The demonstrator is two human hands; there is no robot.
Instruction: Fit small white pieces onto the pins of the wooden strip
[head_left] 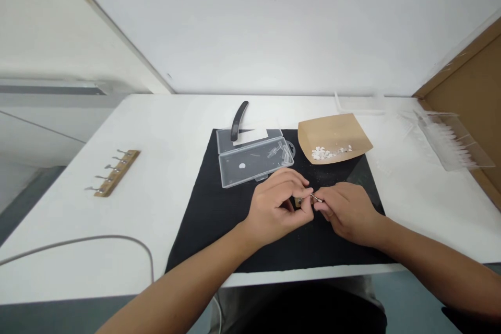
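Note:
Over the black cloth (219, 224), my two hands meet at the fingertips. My left hand (284, 201) is closed in a pinch, thumb and forefinger pressed together; what they pinch is hidden. In my right hand (348, 211), thumb and fingers close on a small metal clip (318, 199), whose other end reaches toward my left fingertips. Behind the left fingers shows a bit of a wooden strip (298, 202) with a shiny round spot, mostly covered. Just beyond my left hand lies an open clear plastic case (230, 175) with small clear nail tips (285, 154) inside.
A brown paper tray (336, 128) holds white bits (321, 153). A curved black nail file (238, 121) rests against the case's lid. At left stands a wooden strip with several metal clips (117, 173). Clear plastic sheets with nail tips (450, 141) lie right; a grey cable (97, 237) crosses the table's left front.

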